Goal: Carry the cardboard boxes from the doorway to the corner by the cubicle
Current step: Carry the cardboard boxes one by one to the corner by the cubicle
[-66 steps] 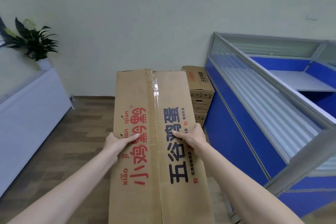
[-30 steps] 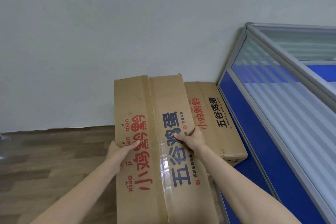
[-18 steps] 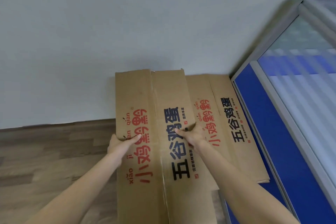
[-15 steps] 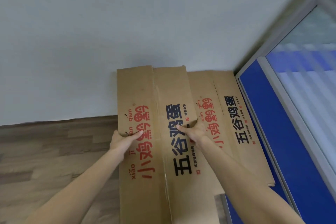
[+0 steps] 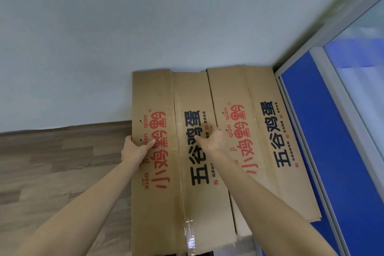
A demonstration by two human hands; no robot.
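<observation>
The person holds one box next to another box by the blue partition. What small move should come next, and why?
Probably lower the held box straight down, then let go. Its far end already meets the wall, and it lines up beside the other box in the corner. Both the left hand and the right hand grip its sides.

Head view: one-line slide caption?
Both hands, left hand and right hand, grip a cardboard box beside the stacked box, against the wall and blue cubicle partition.

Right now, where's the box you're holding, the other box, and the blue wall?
held cardboard box (image 5: 166,203): head view, top flap.
second cardboard box (image 5: 268,141): head view, top flap.
blue cubicle partition (image 5: 324,151): head view, blue panel.
</observation>
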